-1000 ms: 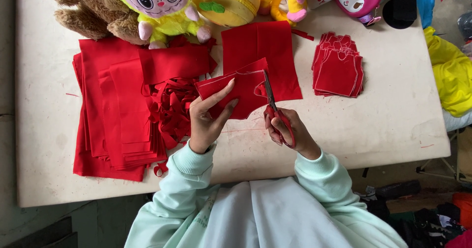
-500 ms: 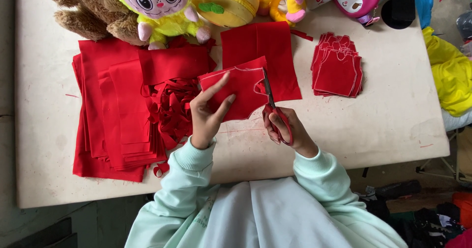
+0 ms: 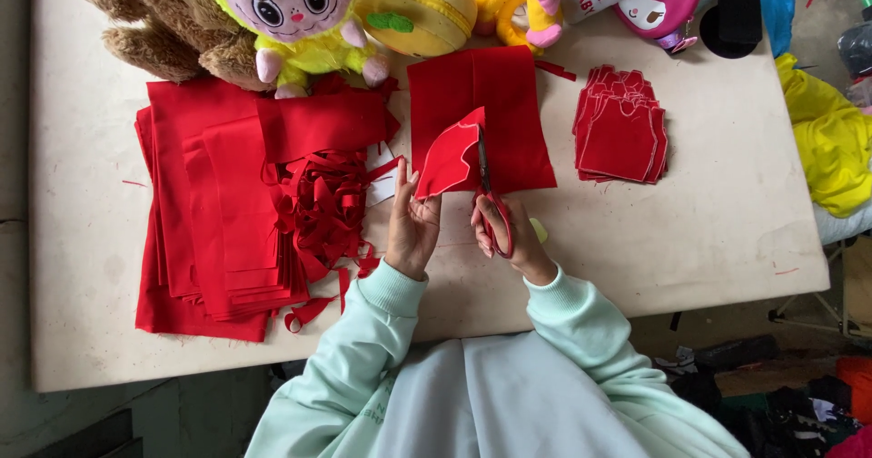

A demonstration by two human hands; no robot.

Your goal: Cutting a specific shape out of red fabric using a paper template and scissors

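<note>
Your left hand (image 3: 413, 231) is pinching the lower edge of a red fabric piece (image 3: 451, 158), fingers (image 3: 401, 181) closed on it and holding it up off the table (image 3: 708, 240). Your right hand (image 3: 509, 236) is gripping red-handled scissors (image 3: 486, 195), fingers wrapped through the loops; the blades are pointing away from you, their long axis running straight up beside the piece's right edge, and how far they are parted you cannot tell from this view. The piece is lying up and left of your right hand, just beside the blades, with a pale traced line near its upper rim. Beyond it, a flat red sheet (image 3: 500, 104) is lying underneath. A stack of cut shapes (image 3: 622, 127) is sitting to the right, well apart; red offcuts (image 3: 327, 213) and folded red cloth (image 3: 209, 204) are crowding the left. Soft toys (image 3: 291, 13) are lining the far edge.
</note>
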